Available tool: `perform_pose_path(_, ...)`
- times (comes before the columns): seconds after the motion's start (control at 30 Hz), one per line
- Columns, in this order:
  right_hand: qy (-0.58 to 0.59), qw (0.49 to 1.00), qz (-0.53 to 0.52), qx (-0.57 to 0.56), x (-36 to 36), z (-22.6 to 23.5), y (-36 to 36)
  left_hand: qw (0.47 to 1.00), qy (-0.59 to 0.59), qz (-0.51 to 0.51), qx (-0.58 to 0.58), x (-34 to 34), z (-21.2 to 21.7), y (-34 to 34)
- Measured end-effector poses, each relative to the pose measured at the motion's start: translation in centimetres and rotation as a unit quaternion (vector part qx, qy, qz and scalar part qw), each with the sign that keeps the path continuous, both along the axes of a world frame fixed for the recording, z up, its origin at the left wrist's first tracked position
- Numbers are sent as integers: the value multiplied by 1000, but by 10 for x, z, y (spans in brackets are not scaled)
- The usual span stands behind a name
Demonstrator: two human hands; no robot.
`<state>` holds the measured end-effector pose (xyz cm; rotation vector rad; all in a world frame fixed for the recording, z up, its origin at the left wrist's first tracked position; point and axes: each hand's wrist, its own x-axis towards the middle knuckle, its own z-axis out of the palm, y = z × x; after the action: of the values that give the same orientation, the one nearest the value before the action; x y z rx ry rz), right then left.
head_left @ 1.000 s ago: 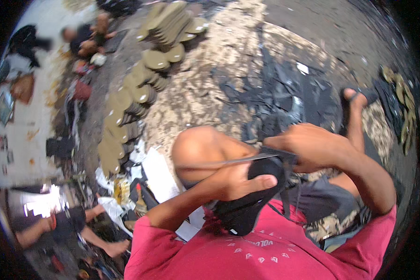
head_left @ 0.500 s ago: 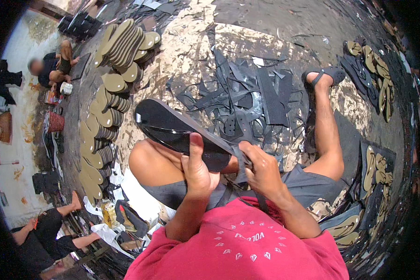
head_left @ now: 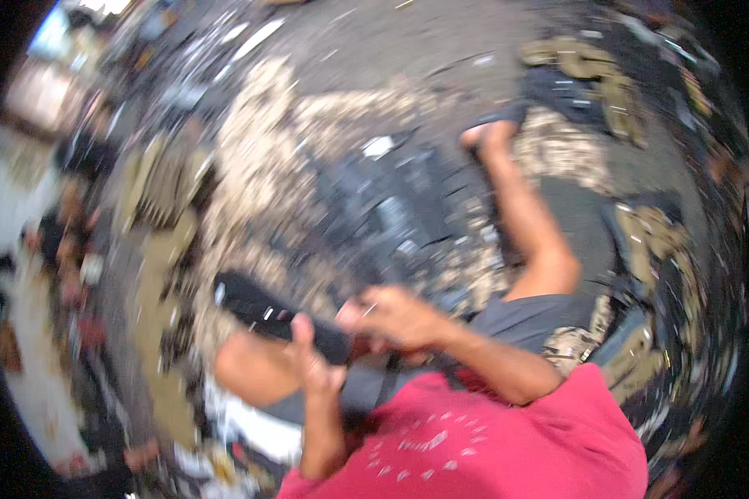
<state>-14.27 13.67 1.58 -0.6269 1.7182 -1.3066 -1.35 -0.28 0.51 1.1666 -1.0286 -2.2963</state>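
The whole view is smeared by motion. My left hand grips a black flip-flop sole near its lower end, thumb lying across the glossy face. The sole points up and left, over my bent left knee. Close to its lower right end is my right hand, its fingers bent together. What those fingers hold, if anything, is lost in the blur. Beyond both hands lies a heap of black sheet scraps on the floor.
Tan soles stand in a long row to my left, with a taller stack at its far end. More tan soles lie on dark sheets to my right. Another person sits at the far left.
The view has swung and blurred. My right hand, which was gripping a grey strip at the sole's edge, is now beside the sole's lower end. My left hand keeps its hold.
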Motion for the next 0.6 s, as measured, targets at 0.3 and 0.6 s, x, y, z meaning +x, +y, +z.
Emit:
perform_pose_path(0.3,-117,781,-534,-303,-102,67,155,992,24,-110,-48,-3,10,-39)
perform_pose_path(0.6,322,694,-544,345,-36,-98,369,969,-45,-224,-97,-10,9,-31)
